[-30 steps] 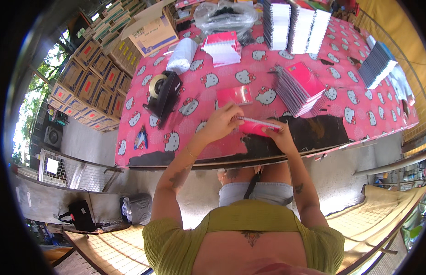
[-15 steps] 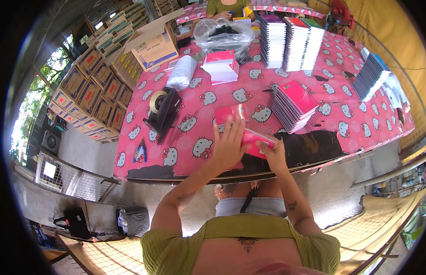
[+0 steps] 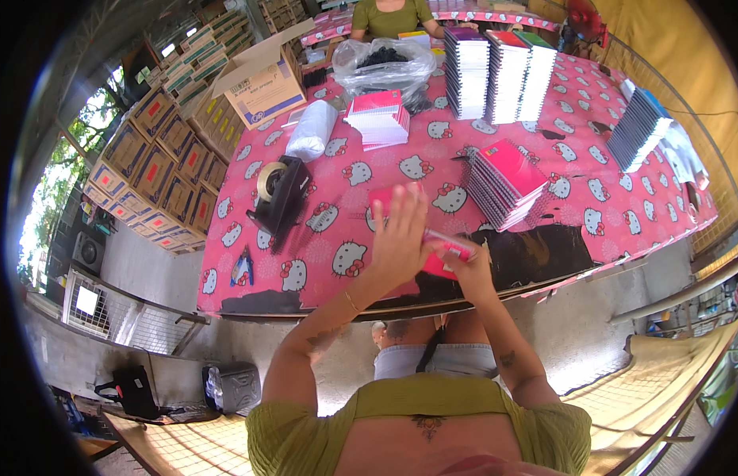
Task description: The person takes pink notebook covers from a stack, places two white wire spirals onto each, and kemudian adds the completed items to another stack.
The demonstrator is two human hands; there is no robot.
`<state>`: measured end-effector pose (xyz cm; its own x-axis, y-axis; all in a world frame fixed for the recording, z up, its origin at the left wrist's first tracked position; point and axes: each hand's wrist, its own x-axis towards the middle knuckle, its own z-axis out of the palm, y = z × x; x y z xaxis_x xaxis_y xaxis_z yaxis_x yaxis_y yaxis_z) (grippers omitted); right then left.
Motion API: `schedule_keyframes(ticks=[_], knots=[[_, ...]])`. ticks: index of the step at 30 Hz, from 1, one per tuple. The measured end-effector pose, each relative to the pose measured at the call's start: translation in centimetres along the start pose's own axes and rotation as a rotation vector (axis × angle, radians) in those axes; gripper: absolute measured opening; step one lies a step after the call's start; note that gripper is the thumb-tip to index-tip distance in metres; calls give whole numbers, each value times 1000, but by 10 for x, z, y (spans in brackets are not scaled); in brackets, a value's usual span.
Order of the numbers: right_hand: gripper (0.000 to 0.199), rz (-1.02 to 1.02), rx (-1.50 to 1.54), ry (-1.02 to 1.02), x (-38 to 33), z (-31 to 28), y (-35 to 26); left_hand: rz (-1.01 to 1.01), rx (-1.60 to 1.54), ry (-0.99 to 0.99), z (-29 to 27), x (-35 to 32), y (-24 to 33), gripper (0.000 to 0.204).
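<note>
A pink notebook (image 3: 438, 265) is at the table's near edge, with its edge tilted up. My right hand (image 3: 471, 268) grips its right end, thumb on top. Beside it my left hand (image 3: 400, 240) is stretched out flat, palm down, fingers together and pointing away from me. Under and beyond those fingers shows another red-pink cover (image 3: 379, 195); whether it belongs to the same notebook I cannot tell. To the right of my hands stands a stack of pink spiral notebooks (image 3: 507, 182), and farther off sits a pile of pink-covered notebooks (image 3: 377, 119).
On the pink patterned tablecloth (image 3: 361, 214) are a black tape dispenser (image 3: 283, 202), blue-handled pliers (image 3: 242, 268), a white plastic roll (image 3: 312, 131) and a clear bag of black coils (image 3: 385, 67). Tall spiral notebook stacks (image 3: 504, 79) stand behind. Across the table is another person (image 3: 392, 17).
My left hand has come down flatter over the far red-pink cover, fingers closer together. The notebook in my right hand is tilted more. The person across has lowered and spread their arms.
</note>
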<state>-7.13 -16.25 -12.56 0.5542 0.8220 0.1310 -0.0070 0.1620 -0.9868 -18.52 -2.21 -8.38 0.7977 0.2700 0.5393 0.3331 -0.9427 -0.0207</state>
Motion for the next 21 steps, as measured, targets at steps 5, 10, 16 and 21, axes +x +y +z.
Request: schedule_keyframes(ticks=[5,10,16,21], knots=[[22,-8,84,-6,0,-5,-13,87,-158,21,27,-49,17,85],[24,-15,51,-32,1,-6,-7,106,-147,-10,23,-54,24,85],[25,-86,-155,-41,7,-1,0,73,-108,15,13,-9,13,85],[25,-195,-106,-85,17,-18,41,150,-202,-30,38,-52,30,82]])
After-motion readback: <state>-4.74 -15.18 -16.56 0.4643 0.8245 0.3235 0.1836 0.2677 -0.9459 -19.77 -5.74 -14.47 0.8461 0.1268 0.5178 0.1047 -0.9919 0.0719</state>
